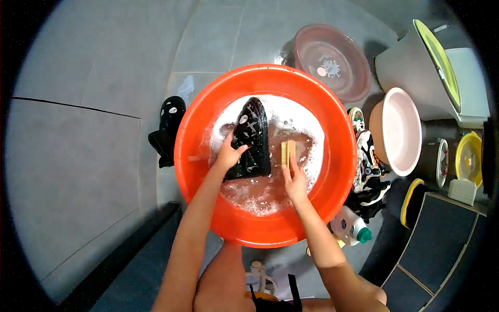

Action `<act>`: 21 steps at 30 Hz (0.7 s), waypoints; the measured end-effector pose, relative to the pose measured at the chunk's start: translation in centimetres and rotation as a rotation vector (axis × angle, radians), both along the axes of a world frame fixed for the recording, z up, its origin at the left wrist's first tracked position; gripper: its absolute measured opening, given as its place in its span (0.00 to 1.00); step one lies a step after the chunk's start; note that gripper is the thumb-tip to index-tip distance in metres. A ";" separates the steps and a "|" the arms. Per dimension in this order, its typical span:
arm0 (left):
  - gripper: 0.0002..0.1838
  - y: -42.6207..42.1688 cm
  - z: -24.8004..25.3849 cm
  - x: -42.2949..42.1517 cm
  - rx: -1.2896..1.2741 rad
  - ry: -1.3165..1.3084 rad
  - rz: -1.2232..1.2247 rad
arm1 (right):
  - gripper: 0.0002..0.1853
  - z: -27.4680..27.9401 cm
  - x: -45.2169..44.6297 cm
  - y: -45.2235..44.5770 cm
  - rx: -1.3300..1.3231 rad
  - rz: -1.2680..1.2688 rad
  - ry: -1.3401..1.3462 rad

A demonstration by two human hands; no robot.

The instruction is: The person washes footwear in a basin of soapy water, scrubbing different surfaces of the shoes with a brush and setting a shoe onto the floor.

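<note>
A large orange basin holds brownish, sudsy water. Over the water, a wet, shiny black boot with foam streaks and a pale oval spot lies tilted, toe toward the far side. My left hand grips its left side, the thumb resting across it. To the right of the boot and apart from it, my right hand is closed on a wooden scrub brush whose pale bristles face left. A matching black boot is on the floor at the basin's left.
Several shoes and a white bottle with a green cap crowd the basin's right side. Beyond are a translucent basin, a pink basin, a grey bin with a green rim and a yellow basin. Grey tiles cover the left.
</note>
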State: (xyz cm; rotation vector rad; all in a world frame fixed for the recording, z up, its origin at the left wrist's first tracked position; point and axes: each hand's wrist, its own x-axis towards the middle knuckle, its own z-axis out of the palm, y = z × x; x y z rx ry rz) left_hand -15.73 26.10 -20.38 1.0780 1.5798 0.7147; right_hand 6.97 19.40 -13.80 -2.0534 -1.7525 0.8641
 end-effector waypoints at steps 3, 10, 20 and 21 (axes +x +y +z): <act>0.34 -0.9 0.2 2.7 0.108 0.206 0.067 | 0.20 1.2 -2.5 0.8 0.281 0.161 -0.093; 0.31 -1.4 3.4 3.9 0.078 0.296 -0.027 | 0.20 -0.8 -5.0 4.7 0.213 0.302 -0.323; 0.31 -2.9 3.4 6.3 -0.061 0.303 -0.194 | 0.21 -6.5 -2.8 12.8 0.035 -0.084 0.105; 0.30 -2.5 2.9 6.5 -0.095 0.255 -0.177 | 0.20 -6.7 -2.3 10.5 0.007 -0.105 0.146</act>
